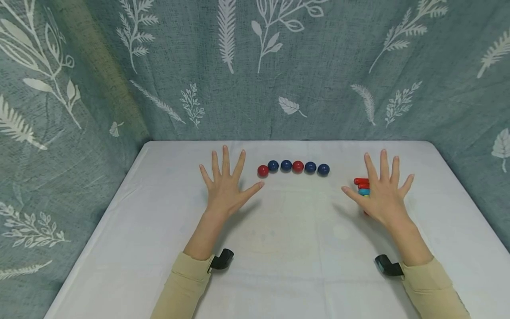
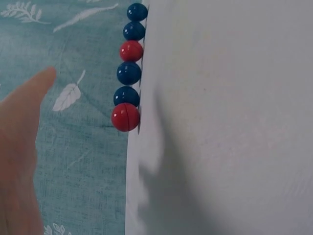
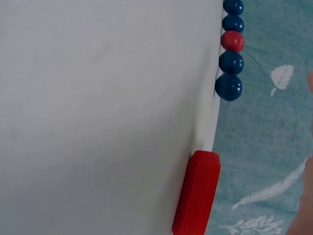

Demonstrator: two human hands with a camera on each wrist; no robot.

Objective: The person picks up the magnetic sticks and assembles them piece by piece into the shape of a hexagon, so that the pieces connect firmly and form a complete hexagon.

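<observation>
Palm down with fingers spread wide, my left hand (image 1: 225, 188) hovers over the left part of the white table and holds nothing. Just right of its thumb begins a row of glossy balls: a red ball (image 1: 263, 171) at the left end, another red ball (image 1: 297, 166) mid-row, and several dark blue balls (image 1: 286, 165). My right hand (image 1: 384, 197), also spread and holding nothing, is above a small group of coloured sticks. A red stick (image 3: 197, 193), ridged along its length, and a blue stick (image 1: 364, 192) show beside it; the hand hides the others in the head view.
The white cloth-covered table (image 1: 279, 257) ends at the back against a teal curtain (image 1: 247, 106) with white leaf prints. More curtain hangs on the left and right sides. A black wrist camera (image 1: 222, 259) is strapped at the left sleeve, another black camera (image 1: 387, 266) at the right.
</observation>
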